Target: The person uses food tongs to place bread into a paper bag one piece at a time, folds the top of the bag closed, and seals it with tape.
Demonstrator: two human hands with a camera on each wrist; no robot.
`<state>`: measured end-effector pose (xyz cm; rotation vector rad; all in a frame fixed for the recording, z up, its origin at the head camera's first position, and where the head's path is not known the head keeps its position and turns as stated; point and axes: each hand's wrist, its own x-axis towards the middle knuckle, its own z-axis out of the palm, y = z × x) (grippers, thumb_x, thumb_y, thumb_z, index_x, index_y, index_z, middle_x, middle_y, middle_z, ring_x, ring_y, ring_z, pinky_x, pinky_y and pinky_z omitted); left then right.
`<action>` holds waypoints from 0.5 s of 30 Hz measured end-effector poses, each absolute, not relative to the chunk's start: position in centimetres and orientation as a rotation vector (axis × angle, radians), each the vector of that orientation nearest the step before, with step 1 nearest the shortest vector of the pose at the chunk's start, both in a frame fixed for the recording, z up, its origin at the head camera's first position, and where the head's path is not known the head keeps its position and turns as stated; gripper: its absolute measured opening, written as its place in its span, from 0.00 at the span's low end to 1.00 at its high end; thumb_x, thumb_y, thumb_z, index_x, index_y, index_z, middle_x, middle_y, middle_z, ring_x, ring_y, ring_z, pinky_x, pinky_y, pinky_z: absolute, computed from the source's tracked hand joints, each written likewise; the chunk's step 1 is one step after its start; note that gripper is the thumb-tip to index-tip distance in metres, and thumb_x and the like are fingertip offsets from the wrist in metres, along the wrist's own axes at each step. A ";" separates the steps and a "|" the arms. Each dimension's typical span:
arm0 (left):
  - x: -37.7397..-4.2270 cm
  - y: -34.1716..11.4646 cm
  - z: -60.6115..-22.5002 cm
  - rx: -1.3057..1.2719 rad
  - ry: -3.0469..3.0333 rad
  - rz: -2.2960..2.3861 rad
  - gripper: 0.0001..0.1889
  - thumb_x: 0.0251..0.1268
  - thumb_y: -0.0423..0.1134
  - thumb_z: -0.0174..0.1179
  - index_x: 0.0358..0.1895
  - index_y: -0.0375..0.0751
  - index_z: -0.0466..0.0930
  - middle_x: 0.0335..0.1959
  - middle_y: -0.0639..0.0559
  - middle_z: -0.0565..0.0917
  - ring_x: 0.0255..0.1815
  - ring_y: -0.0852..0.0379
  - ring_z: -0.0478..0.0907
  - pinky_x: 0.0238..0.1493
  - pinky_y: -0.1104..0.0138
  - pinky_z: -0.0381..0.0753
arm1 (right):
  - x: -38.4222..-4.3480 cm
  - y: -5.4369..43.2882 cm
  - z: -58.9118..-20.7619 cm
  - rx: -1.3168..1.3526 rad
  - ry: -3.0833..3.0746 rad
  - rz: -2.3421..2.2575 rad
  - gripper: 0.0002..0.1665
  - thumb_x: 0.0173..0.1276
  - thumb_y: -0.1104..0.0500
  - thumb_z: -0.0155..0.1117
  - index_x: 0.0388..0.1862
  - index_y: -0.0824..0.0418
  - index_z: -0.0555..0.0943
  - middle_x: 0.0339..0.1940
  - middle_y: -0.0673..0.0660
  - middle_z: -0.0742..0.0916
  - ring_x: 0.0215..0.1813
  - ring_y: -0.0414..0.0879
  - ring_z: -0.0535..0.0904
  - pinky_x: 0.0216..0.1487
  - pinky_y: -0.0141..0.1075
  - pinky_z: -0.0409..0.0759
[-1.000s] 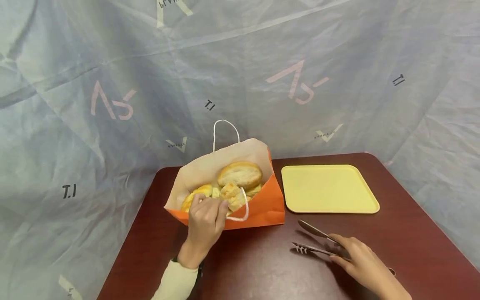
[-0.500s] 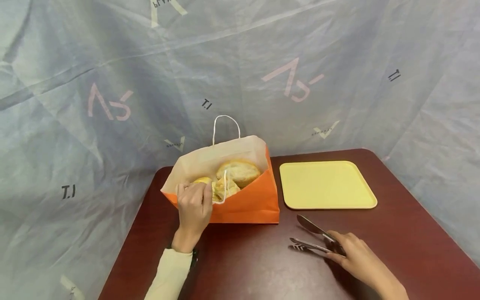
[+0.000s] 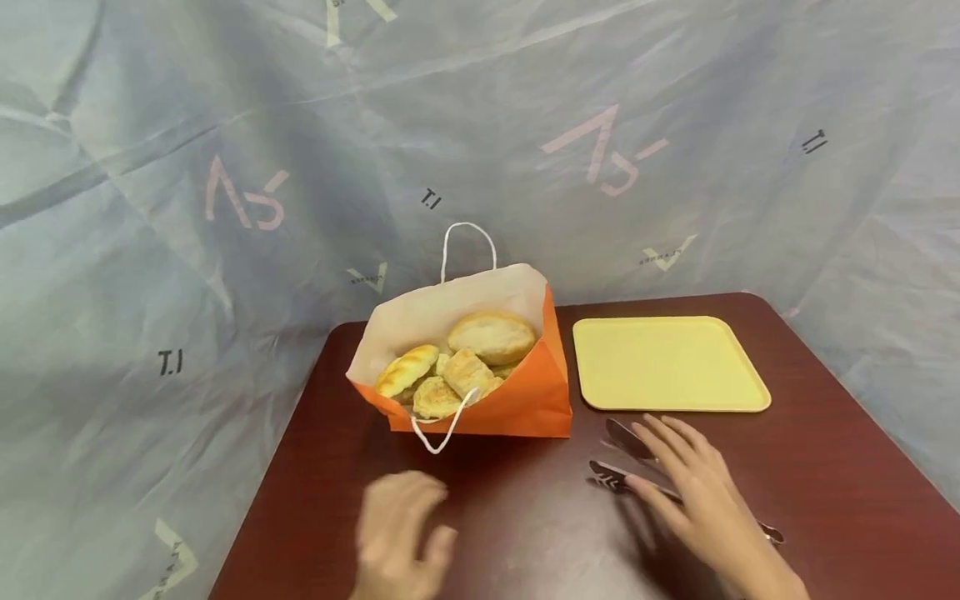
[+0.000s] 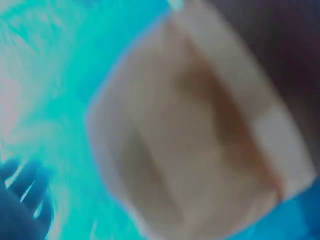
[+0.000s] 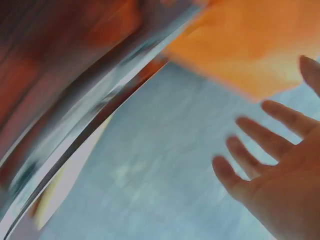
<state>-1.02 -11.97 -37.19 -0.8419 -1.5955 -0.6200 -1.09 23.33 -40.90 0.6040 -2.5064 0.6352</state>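
Observation:
An orange paper bag (image 3: 536, 400) with white inside walls leans open toward me in the head view. Several breads fill it: a big oval roll (image 3: 491, 336), a glossy yellow bun (image 3: 407, 370), and a flaky pastry (image 3: 467, 372) among them. My left hand (image 3: 401, 533), blurred, is held in front of the bag with nothing in it; its fingers look loosely extended in the left wrist view. Over the metal tongs (image 3: 609, 477) lying on the table, my right hand (image 3: 697, 492) spreads its fingers. The right wrist view shows those fingers apart and straight.
A yellow tray (image 3: 671, 364) lies right of the bag on the dark red table (image 3: 517, 517). One white cord handle (image 3: 435, 450) droops over the bag's front; the other (image 3: 468, 225) stands up behind. A grey sheet (image 3: 480, 150) hangs behind the table.
My left hand has let go of the bag's front edge and drawn back toward me. The front handle has dropped forward. My right hand's fingers have loosened from the tongs and spread.

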 end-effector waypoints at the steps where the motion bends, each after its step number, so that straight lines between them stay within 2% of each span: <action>1: -0.6 -11.5 -38.1 -0.908 -1.716 -0.596 0.25 0.76 0.54 0.48 0.44 0.33 0.83 0.46 0.36 0.84 0.44 0.38 0.79 0.49 0.50 0.69 | -1.0 22.6 -40.5 0.632 -2.503 0.625 0.42 0.62 0.45 0.71 0.73 0.54 0.71 0.74 0.60 0.70 0.75 0.59 0.59 0.69 0.60 0.55; 2: -0.3 -11.0 -39.2 -0.959 -1.867 -0.566 0.29 0.76 0.58 0.45 0.53 0.35 0.82 0.55 0.36 0.81 0.53 0.37 0.78 0.53 0.46 0.67 | -0.9 21.9 -40.2 0.659 -2.510 0.613 0.44 0.62 0.41 0.69 0.75 0.52 0.69 0.77 0.59 0.66 0.77 0.59 0.55 0.72 0.59 0.50; 4: 0.1 -10.1 -41.2 -0.979 -2.174 -0.501 0.37 0.74 0.68 0.35 0.69 0.43 0.72 0.71 0.38 0.68 0.69 0.34 0.66 0.61 0.40 0.59 | -0.7 20.6 -40.2 0.716 -2.526 0.578 0.47 0.62 0.35 0.66 0.77 0.49 0.66 0.81 0.58 0.59 0.80 0.60 0.49 0.75 0.57 0.42; 6: 0.3 -9.7 -42.7 -0.957 -2.370 -0.409 0.42 0.70 0.74 0.28 0.76 0.51 0.62 0.78 0.40 0.56 0.75 0.32 0.55 0.60 0.34 0.56 | -0.2 19.5 -40.7 0.759 -2.546 0.568 0.50 0.60 0.32 0.66 0.78 0.48 0.64 0.82 0.59 0.56 0.81 0.61 0.46 0.76 0.56 0.39; 9: 0.4 -9.8 -44.0 -0.945 -2.472 -0.350 0.44 0.67 0.77 0.26 0.79 0.55 0.56 0.80 0.42 0.51 0.77 0.31 0.49 0.59 0.32 0.56 | 0.6 18.5 -41.7 0.757 -2.563 0.613 0.52 0.58 0.32 0.68 0.78 0.49 0.64 0.81 0.59 0.56 0.80 0.62 0.46 0.72 0.63 0.47; 13: 0.2 -10.0 -44.1 -0.940 -2.472 -0.331 0.44 0.67 0.76 0.29 0.78 0.53 0.57 0.80 0.41 0.51 0.76 0.30 0.51 0.59 0.32 0.56 | 0.8 18.6 -42.1 0.689 -2.590 0.681 0.52 0.58 0.32 0.69 0.78 0.47 0.63 0.82 0.56 0.56 0.80 0.62 0.48 0.64 0.67 0.54; 15: 0.1 -10.0 -43.8 -0.927 -2.483 -0.342 0.44 0.68 0.76 0.30 0.79 0.53 0.56 0.80 0.41 0.50 0.76 0.30 0.51 0.60 0.33 0.55 | 0.6 18.7 -42.0 0.666 -2.605 0.701 0.52 0.59 0.33 0.69 0.78 0.45 0.62 0.82 0.55 0.56 0.80 0.61 0.47 0.64 0.68 0.55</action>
